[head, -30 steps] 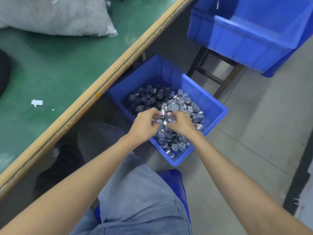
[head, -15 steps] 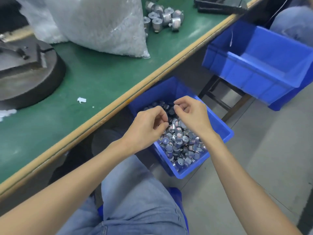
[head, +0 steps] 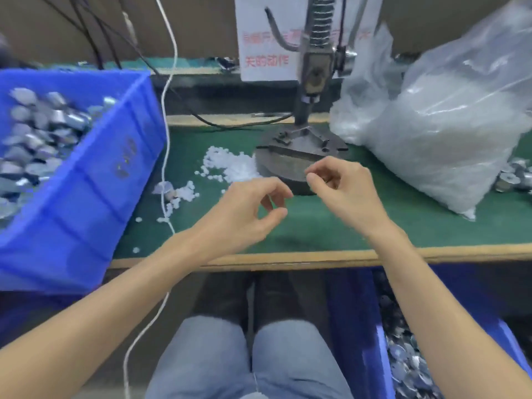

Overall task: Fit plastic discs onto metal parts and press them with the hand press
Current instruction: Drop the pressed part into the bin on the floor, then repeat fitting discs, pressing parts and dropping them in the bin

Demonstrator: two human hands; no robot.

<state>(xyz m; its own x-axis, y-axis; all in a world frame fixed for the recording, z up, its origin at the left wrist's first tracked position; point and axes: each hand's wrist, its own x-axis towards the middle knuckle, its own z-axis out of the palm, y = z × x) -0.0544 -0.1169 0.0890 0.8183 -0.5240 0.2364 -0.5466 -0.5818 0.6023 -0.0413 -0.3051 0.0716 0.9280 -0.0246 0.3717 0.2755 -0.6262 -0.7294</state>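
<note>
Ok so, watching the feed from my end. The blue bin (head: 86,197) is far left, heaped with metal parts (head: 37,133). They're short cans lying every which way, so there's no single facing to work with. That's roughly 9 o'clock from the left hand (head: 247,214).

The loose plastic discs (head: 230,165) sit on the green mat (head: 316,226) at about 11 o'clock from that hand, near it. The scatter trails along a 7-to-1 line, and the discs themselves are round, so no long axis to speak of. The left hand hovers with fingers loosely curled, nothing visible between thumb and forefinger.

The hand press (head: 305,156) is dead ahead at 12, column upright, round base just beyond both hands. The right hand (head: 342,191) is over the base's front edge, thumb and forefinger tips nearly together like a pinch. It's too blurry and I can't tell if anything's in there. At 2 o'clock from it sits the big bag (head: 446,133).

My read: the left hand is nearer both discs and bin, so the pickup is its job.
</note>
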